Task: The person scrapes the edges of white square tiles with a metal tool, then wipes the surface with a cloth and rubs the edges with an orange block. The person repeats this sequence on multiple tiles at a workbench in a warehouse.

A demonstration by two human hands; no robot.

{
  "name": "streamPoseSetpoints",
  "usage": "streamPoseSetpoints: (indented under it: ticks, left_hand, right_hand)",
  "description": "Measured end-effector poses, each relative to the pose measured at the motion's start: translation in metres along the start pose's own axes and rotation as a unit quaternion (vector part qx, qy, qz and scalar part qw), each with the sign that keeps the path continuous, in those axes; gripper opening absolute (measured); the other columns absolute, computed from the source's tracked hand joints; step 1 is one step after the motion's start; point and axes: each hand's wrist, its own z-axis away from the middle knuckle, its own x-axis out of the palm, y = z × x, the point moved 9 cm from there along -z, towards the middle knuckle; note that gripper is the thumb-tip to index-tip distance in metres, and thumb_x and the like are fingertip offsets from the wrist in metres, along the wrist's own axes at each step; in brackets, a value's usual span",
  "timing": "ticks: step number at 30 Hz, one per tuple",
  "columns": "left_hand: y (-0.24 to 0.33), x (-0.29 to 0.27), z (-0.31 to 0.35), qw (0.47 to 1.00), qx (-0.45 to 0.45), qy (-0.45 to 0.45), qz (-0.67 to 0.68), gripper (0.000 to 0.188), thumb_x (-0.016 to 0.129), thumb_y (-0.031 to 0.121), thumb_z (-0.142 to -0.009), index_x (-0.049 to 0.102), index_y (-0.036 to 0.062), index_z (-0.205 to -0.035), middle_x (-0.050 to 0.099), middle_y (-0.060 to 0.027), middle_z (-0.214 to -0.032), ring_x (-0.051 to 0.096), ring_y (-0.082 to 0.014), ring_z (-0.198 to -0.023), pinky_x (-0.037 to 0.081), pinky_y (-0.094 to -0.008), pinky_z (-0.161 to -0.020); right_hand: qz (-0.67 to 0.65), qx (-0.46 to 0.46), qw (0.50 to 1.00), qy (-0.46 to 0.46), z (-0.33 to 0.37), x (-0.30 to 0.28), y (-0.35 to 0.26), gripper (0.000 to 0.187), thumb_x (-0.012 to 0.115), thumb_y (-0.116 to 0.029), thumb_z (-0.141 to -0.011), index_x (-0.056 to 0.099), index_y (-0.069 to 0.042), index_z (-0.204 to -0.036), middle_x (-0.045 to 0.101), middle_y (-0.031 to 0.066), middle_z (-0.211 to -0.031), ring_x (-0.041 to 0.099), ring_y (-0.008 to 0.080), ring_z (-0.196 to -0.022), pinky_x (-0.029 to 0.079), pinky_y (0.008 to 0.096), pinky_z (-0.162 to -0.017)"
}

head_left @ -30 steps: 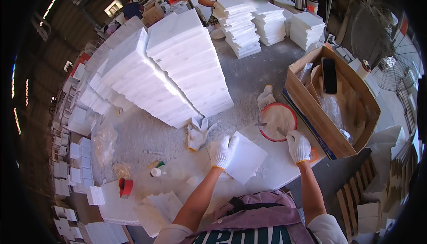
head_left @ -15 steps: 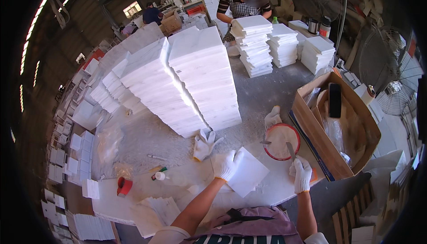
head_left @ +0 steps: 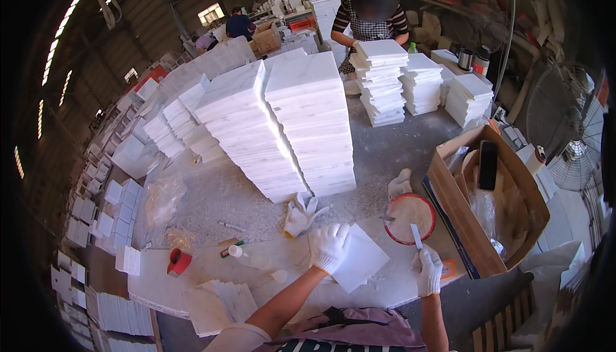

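A square white marble tile (head_left: pixel 362 262) lies on the worktable in front of me. My left hand (head_left: pixel 330 249), in a white knit glove, is closed over the tile's left part, its fingertips partly hidden. In my gloved right hand (head_left: pixel 428 272) is a putty knife (head_left: pixel 417 236), its flat blade pointing up at the near rim of a red-rimmed bowl (head_left: pixel 431 209). Pale powder or paste (head_left: pixel 407 217) fills the bowl, and another small tool rests at its left edge. Spare white gloves lie behind the bowl (head_left: pixel 400 184) and behind the tile (head_left: pixel 300 216).
Tall stacks of marble tiles (head_left: pixel 308 127) stand ahead. A cardboard box (head_left: pixel 449 224) with a phone (head_left: pixel 487 165) is at the right, near a fan (head_left: pixel 571 150). Red tape (head_left: pixel 179 262) and a small white bottle (head_left: pixel 236 251) lie left. A co-worker (head_left: pixel 369 25) stands behind farther stacks.
My right hand has drawn the putty knife back toward me, from over the bowl to its near rim. My left hand stays on the tile. The whole view has shifted slightly.
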Motion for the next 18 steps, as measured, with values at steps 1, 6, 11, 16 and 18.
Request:
streamPoseSetpoints:
  ticks: [1, 6, 11, 16, 18]
  left_hand:
    - [0.008, -0.005, 0.005, 0.998, 0.045, 0.043, -0.02, 0.022, 0.059, 0.032, -0.088, 0.065, 0.0139, -0.099, 0.065, -0.0069, -0.102, 0.062, -0.0258, -0.096, 0.048, -0.0445, -0.077]
    - [0.007, 0.021, 0.025, 0.999, 0.037, 0.001, -0.014, 0.033, 0.06, 0.031, -0.086, 0.064, 0.0186, -0.117, 0.058, -0.0038, -0.119, 0.05, -0.026, -0.118, 0.04, -0.0464, -0.095]
    - [0.006, 0.043, 0.048, 0.998, 0.036, -0.043, -0.006, 0.037, 0.06, 0.032, -0.086, 0.062, 0.0207, -0.121, 0.056, -0.0031, -0.128, 0.048, -0.0261, -0.122, 0.037, -0.0472, -0.098]
    - [0.018, 0.042, 0.06, 0.998, 0.054, -0.036, 0.011, 0.043, 0.062, 0.035, -0.086, 0.06, 0.0205, -0.126, 0.056, -0.0035, -0.13, 0.048, -0.0255, -0.124, 0.036, -0.0475, -0.101]
    - [0.03, 0.03, 0.065, 0.997, 0.074, -0.014, 0.033, 0.045, 0.063, 0.035, -0.085, 0.06, 0.0178, -0.126, 0.056, -0.0047, -0.13, 0.048, -0.0252, -0.125, 0.036, -0.0465, -0.102]
  right_hand:
    - [0.003, 0.002, 1.0, -0.001, 0.001, 0.0, 0.0, 0.02, 0.055, -0.019, -0.097, 0.061, -0.004, -0.107, 0.051, -0.0025, -0.068, 0.044, 0.0066, -0.053, 0.037, 0.0206, -0.047]
    - [0.002, 0.007, 0.999, -0.043, -0.001, -0.002, 0.008, 0.026, 0.055, -0.016, -0.096, 0.06, 0.002, -0.113, 0.058, 0.0019, -0.073, 0.053, 0.0105, -0.057, 0.047, 0.0249, -0.054]
    - [-0.012, 0.016, 0.998, -0.062, -0.001, 0.0, 0.013, 0.027, 0.055, -0.015, -0.094, 0.061, 0.001, -0.115, 0.058, 0.0014, -0.074, 0.054, 0.0098, -0.058, 0.049, 0.0242, -0.055]
    - [-0.028, 0.026, 0.997, -0.068, 0.001, 0.002, 0.013, 0.027, 0.056, -0.012, -0.093, 0.061, 0.0, -0.117, 0.059, 0.0014, -0.075, 0.053, 0.0089, -0.059, 0.047, 0.0234, -0.053]
    - [-0.033, 0.024, 0.997, -0.067, 0.001, 0.002, 0.013, 0.028, 0.055, -0.012, -0.093, 0.06, 0.0, -0.118, 0.059, 0.0014, -0.077, 0.052, 0.0085, -0.059, 0.046, 0.023, -0.052]
